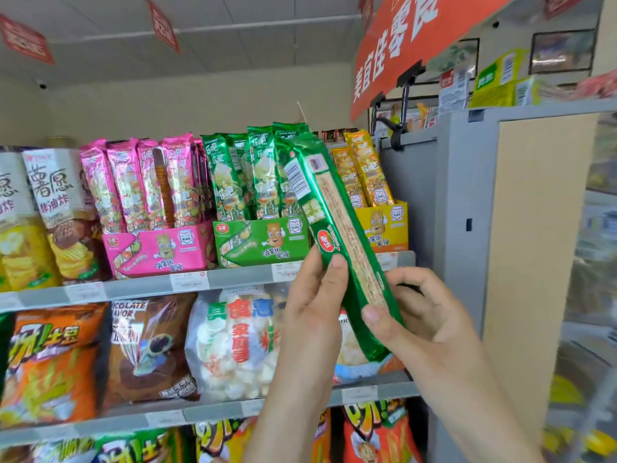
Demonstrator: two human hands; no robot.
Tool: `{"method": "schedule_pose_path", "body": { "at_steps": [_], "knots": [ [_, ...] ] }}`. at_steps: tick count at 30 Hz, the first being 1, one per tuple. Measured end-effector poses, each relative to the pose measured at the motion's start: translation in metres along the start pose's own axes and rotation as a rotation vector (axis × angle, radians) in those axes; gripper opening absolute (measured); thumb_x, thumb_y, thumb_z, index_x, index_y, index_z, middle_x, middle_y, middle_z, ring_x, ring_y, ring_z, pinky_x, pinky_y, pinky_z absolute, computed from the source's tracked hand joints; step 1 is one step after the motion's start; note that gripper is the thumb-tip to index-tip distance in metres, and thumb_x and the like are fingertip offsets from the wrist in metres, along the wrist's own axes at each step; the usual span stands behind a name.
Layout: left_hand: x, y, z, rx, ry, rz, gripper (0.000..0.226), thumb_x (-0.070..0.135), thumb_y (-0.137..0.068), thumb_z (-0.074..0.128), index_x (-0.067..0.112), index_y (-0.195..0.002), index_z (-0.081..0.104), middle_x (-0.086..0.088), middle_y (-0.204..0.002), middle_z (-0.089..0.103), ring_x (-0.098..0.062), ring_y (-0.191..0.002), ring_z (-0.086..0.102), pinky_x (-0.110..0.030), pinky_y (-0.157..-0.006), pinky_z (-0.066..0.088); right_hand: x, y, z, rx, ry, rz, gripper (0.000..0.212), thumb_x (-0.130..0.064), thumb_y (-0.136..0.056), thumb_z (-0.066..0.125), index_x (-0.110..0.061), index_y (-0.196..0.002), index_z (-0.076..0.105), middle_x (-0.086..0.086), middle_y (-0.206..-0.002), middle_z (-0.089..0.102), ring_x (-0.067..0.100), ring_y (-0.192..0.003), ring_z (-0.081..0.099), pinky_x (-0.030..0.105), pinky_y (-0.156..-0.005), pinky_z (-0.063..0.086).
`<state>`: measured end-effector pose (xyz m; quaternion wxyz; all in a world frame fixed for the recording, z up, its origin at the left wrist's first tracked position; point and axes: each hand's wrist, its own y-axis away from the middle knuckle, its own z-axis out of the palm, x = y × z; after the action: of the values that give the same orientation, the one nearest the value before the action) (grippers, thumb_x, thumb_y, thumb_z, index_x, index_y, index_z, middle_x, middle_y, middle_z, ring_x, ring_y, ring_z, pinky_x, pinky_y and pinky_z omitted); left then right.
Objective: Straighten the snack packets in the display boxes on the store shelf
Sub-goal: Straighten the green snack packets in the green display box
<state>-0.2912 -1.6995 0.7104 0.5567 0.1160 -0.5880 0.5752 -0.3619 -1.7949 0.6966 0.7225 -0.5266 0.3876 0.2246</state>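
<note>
A long green snack packet (337, 235) is held tilted in front of the shelf, its back side with a barcode facing me. My left hand (317, 295) grips its middle from the left, thumb on the front. My right hand (417, 315) pinches its lower part from the right. Behind it stands the green display box (263, 242) with several upright green packets (247, 172). To the left is the pink display box (160, 252) with pink packets (147, 182). To the right is the yellow display box (387, 225) with yellow packets (364, 168).
Chip bags (46, 212) stand at the left of the same shelf (140, 289). The shelf below holds orange, brown and clear snack bags (233, 342). A grey cabinet side (467, 212) rises at the right. A red sign (407, 41) hangs overhead.
</note>
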Motion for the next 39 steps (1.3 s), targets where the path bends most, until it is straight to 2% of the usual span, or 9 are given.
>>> {"method": "schedule_pose_path", "body": {
  "at_steps": [3,5,14,20,24,26,29,34,39],
  "knots": [
    [-0.001,0.003,0.005,-0.032,-0.123,0.058,0.030,0.048,-0.075,0.069,0.030,-0.100,0.070,0.003,-0.099,0.073,-0.016,-0.097,0.068,-0.038,-0.087,0.055,0.006,0.003,0.004,0.126,0.131,-0.103,0.031,-0.011,-0.073,0.082,-0.032,-0.084,0.062,-0.002,-0.085,0.073,0.015,-0.076,0.069,0.016,-0.057,0.053],
    [-0.002,0.004,0.006,0.024,-0.110,0.083,0.031,0.043,-0.071,0.074,0.023,-0.093,0.070,-0.002,-0.090,0.073,-0.018,-0.088,0.069,-0.042,-0.080,0.058,0.008,0.005,0.003,0.144,0.185,-0.125,0.032,-0.019,-0.072,0.085,-0.033,-0.087,0.061,-0.006,-0.084,0.072,0.012,-0.074,0.068,0.016,-0.058,0.053],
    [-0.010,0.003,0.001,-0.012,-0.024,0.047,0.039,0.035,-0.075,0.071,0.013,-0.108,0.068,-0.005,-0.104,0.074,-0.023,-0.099,0.069,-0.035,-0.085,0.053,0.012,0.006,-0.016,-0.045,-0.051,0.091,0.026,-0.047,-0.083,0.059,-0.041,-0.108,0.062,-0.003,-0.102,0.073,0.018,-0.085,0.073,0.026,-0.064,0.058],
    [-0.013,0.000,0.004,-0.046,-0.095,0.014,0.045,0.046,-0.073,0.072,0.031,-0.116,0.066,-0.007,-0.106,0.070,-0.027,-0.106,0.066,-0.036,-0.090,0.054,0.021,0.005,-0.013,0.213,0.174,-0.227,0.025,-0.026,-0.083,0.068,-0.032,-0.107,0.067,-0.006,-0.102,0.070,0.007,-0.092,0.067,0.013,-0.072,0.051],
    [-0.017,0.000,0.008,-0.031,-0.068,0.020,0.038,0.042,-0.075,0.074,0.023,-0.108,0.068,-0.008,-0.101,0.073,-0.026,-0.099,0.069,-0.041,-0.088,0.056,0.025,0.006,-0.016,0.265,0.464,-0.420,0.028,-0.012,-0.076,0.073,-0.023,-0.102,0.069,-0.002,-0.108,0.061,0.009,-0.104,0.061,0.008,-0.082,0.044],
    [-0.021,0.000,0.009,0.009,-0.053,0.014,0.030,0.037,-0.079,0.075,0.022,-0.104,0.070,-0.006,-0.097,0.074,-0.022,-0.094,0.070,-0.035,-0.081,0.058,0.026,0.007,-0.017,0.263,0.526,-0.435,0.027,-0.013,-0.076,0.074,-0.022,-0.101,0.070,-0.002,-0.109,0.060,0.007,-0.106,0.059,0.007,-0.083,0.042],
    [-0.026,-0.001,0.008,0.052,-0.007,-0.014,0.017,0.026,-0.082,0.069,0.022,-0.098,0.072,0.001,-0.088,0.074,-0.014,-0.084,0.070,-0.023,-0.069,0.054,0.025,0.007,-0.020,0.231,0.493,-0.406,0.022,-0.025,-0.079,0.074,-0.027,-0.101,0.071,-0.005,-0.110,0.060,0.010,-0.106,0.061,0.009,-0.082,0.045],
    [-0.029,-0.005,0.009,0.144,0.033,-0.044,0.048,0.025,-0.071,0.081,0.021,-0.115,0.063,0.005,-0.089,0.076,-0.007,-0.081,0.070,-0.019,-0.066,0.053,0.024,0.008,-0.021,0.151,0.148,-0.216,0.008,-0.033,-0.093,0.062,-0.034,-0.099,0.067,-0.003,-0.102,0.065,0.014,-0.093,0.065,0.018,-0.067,0.053],
    [-0.030,-0.004,0.011,0.152,0.083,-0.044,0.036,0.014,-0.088,0.068,0.004,-0.122,0.061,-0.003,-0.088,0.075,-0.013,-0.074,0.067,-0.023,-0.061,0.053,0.027,0.010,-0.025,0.004,0.061,0.088,0.031,-0.055,-0.080,0.065,-0.048,-0.109,0.059,-0.004,-0.096,0.074,0.013,-0.082,0.072,0.020,-0.060,0.054]
  ]
}}
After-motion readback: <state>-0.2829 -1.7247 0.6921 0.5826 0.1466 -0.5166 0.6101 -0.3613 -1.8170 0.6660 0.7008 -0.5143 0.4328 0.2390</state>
